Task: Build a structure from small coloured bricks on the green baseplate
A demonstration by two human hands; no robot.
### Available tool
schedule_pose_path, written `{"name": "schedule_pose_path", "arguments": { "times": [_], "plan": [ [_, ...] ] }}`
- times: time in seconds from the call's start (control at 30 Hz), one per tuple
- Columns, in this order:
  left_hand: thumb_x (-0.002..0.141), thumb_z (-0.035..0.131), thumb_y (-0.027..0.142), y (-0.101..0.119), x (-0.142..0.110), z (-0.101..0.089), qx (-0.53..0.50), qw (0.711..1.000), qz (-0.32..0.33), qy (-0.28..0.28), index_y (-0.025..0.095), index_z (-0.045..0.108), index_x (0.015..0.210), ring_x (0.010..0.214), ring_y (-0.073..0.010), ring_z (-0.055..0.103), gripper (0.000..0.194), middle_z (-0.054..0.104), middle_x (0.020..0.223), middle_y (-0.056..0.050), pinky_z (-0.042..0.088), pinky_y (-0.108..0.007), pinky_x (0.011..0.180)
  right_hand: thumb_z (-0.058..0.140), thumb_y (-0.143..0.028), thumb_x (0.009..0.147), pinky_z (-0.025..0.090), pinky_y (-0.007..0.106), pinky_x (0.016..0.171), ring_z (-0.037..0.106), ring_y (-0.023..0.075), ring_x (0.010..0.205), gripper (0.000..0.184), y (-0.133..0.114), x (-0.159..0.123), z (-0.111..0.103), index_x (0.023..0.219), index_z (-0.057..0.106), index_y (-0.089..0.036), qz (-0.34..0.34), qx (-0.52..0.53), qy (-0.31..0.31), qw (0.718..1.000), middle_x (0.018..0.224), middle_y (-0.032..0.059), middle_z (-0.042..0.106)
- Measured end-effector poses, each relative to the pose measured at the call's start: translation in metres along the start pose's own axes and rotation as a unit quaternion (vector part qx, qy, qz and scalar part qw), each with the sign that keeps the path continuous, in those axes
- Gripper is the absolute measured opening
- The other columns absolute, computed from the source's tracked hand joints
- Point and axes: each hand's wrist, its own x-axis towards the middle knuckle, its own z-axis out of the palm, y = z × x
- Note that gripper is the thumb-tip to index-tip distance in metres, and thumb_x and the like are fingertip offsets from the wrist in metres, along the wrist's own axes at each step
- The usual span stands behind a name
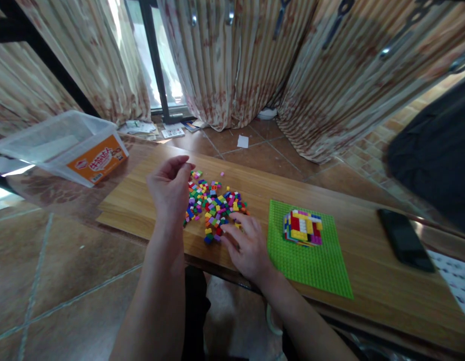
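A heap of small multicoloured toy bricks [217, 203] lies loose on the wooden table. Above the heap's left side is my left hand [168, 188], its fingers curled in and thumb and fingertips brought together; whatever they may hold is too small or hidden to tell. My right hand [249, 245] rests low at the heap's near right edge, fingers apart and bent, the tips close to a few bricks. To its right, a block built of mixed coloured bricks [302, 228] sits on a green studded baseplate [311, 271].
A clear plastic box [51, 145] with an orange label stands at the left end. A black phone [405, 240] lies at the table's [362, 240] right end, near a dotted white sheet [452, 276]. Striped curtains [232, 65] hang behind; papers [172, 133] lie beyond the table.
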Motion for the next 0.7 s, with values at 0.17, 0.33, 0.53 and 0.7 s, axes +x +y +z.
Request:
{"name": "schedule_pose_path", "arguments": {
  "times": [0.17,0.33,0.53,0.7],
  "plan": [
    [0.074,0.066,0.018,0.0,-0.001,0.001,0.001,1.0,-0.002,-0.005,0.015,0.071,0.086,0.061,-0.0095,0.063,0.014,0.072,0.074,-0.002,0.049,-0.019,0.055,0.061,-0.021,0.09,0.046,0.043,0.093,0.052,0.0261,0.112,0.013,-0.012,-0.001,0.006,0.102,0.068,-0.021,-0.002,-0.008,-0.054,0.998,0.123,0.0106,0.06],
    [0.074,0.066,0.018,0.002,-0.004,0.003,0.008,1.0,-0.013,-0.02,0.017,0.072,0.083,0.065,-0.012,0.065,0.012,0.073,0.073,-0.002,0.05,-0.021,0.057,0.058,-0.022,0.093,0.046,0.041,0.092,0.053,0.0242,0.109,0.009,-0.01,-0.001,0.01,0.095,0.067,-0.022,-0.001,-0.02,-0.049,0.999,0.121,0.0089,0.062],
    [0.07,0.07,0.018,0.001,-0.008,0.009,-0.024,0.998,-0.026,-0.044,0.019,0.073,0.08,0.064,-0.0128,0.065,0.011,0.072,0.07,-0.001,0.05,-0.022,0.056,0.058,-0.023,0.093,0.044,0.042,0.095,0.051,0.0256,0.113,0.01,-0.015,0.002,0.011,0.098,0.065,-0.019,-0.008,-0.054,-0.088,0.995,0.127,0.0101,0.059],
    [0.069,0.071,0.017,0.0,-0.01,0.013,-0.01,0.998,-0.025,-0.061,0.02,0.072,0.08,0.063,-0.0124,0.064,0.011,0.071,0.069,0.0,0.051,-0.022,0.057,0.061,-0.026,0.092,0.044,0.042,0.091,0.051,0.0255,0.11,0.01,-0.015,0.003,0.012,0.097,0.066,-0.019,-0.011,-0.053,-0.085,0.995,0.127,0.0099,0.059]
  ]
}}
